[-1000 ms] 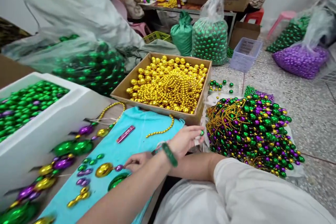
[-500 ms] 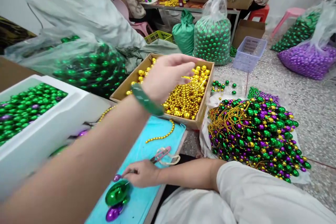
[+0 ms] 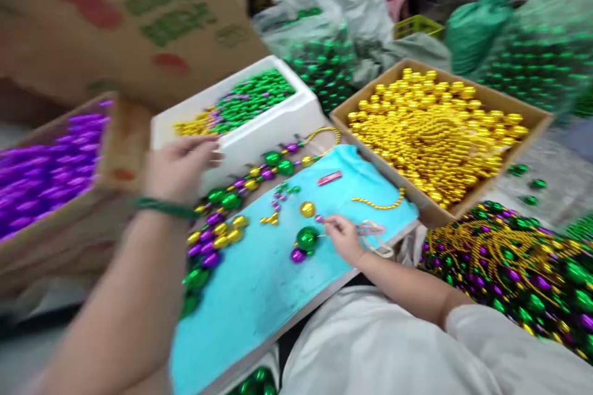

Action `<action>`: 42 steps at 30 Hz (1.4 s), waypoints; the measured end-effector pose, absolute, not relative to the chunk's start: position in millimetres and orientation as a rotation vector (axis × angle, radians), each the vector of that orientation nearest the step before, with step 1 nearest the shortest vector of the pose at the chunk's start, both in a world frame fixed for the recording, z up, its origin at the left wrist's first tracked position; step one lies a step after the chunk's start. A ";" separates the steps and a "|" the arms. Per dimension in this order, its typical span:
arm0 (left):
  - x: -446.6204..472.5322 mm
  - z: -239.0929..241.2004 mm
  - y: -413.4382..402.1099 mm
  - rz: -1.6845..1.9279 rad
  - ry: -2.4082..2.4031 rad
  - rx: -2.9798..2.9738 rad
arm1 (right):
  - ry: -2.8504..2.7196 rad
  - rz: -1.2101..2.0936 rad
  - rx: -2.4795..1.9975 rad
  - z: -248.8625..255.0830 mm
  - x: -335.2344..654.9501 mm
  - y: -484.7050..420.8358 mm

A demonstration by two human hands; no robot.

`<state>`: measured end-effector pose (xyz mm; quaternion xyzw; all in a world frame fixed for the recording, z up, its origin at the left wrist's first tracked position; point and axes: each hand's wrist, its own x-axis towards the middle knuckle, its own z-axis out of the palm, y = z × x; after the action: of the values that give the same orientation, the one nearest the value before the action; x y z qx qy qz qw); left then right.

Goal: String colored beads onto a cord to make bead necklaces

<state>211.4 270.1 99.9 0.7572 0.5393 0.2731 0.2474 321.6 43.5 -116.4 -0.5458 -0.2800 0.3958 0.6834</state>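
My left hand (image 3: 180, 163), blurred, is raised by the near edge of a white foam box (image 3: 259, 120). Its fingers are loosely bent and apart, with nothing visible in them. My right hand (image 3: 343, 237) is closed over the blue mat (image 3: 250, 296) around a pink-handled metal tool (image 3: 370, 228) whose exact kind is unclear. At its fingertips are a small purple bead (image 3: 319, 218) and a thin line leading to a large green ball (image 3: 307, 239). A purple ball (image 3: 298, 255) touches the green one. A gold ball (image 3: 307, 209) lies just beyond.
A carton of gold beads (image 3: 430, 136) stands at the mat's far right, a box of purple beads (image 3: 50, 166) at left. Strung balls (image 3: 230, 199) line the mat's left edge. A pink strip (image 3: 329, 178) lies on the mat. Finished-looking bead strands (image 3: 509, 265) are heaped at right.
My left hand has gone from above the carton of gold beads to beside the foam box. The view has swung left. My right hand stays by the green ball, still closed.
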 end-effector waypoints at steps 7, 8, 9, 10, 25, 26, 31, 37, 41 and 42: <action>217.4 -33.0 238.5 0.323 1.426 2.306 | -0.624 1.012 -1.200 -109.1 331.9 31.1; 221.5 -42.6 237.1 0.298 1.396 2.315 | -0.621 1.006 -1.203 -105.2 335.0 30.3; 225.4 -49.9 236.2 0.277 1.369 2.322 | -0.618 1.000 -1.204 -101.0 338.1 30.0; 228.9 -55.2 235.7 0.264 1.348 2.315 | -0.618 0.997 -1.203 -96.7 341.0 30.4; 203.5 -30.0 210.4 0.945 0.874 0.695 | -0.699 1.073 -1.361 -84.6 351.2 41.6; 201.1 -26.4 207.4 0.968 0.826 0.570 | -0.706 1.072 -1.368 -84.1 350.0 42.6; 200.1 -18.4 200.7 1.001 0.765 0.441 | -0.739 1.036 -1.388 -79.7 343.5 48.8; 199.0 -18.0 199.2 1.002 0.756 0.461 | -0.754 1.033 -1.387 -78.2 341.1 52.1; 197.7 -18.4 199.3 1.011 0.768 0.475 | -0.746 1.040 -1.393 -79.3 339.8 51.6; 197.9 -18.6 198.7 1.018 0.776 0.490 | -0.743 1.043 -1.399 -79.7 339.4 51.4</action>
<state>197.9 198.7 -18.6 0.2264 0.3582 0.4700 0.7743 339.4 51.4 -79.7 -0.5992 -0.3184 0.4467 0.5831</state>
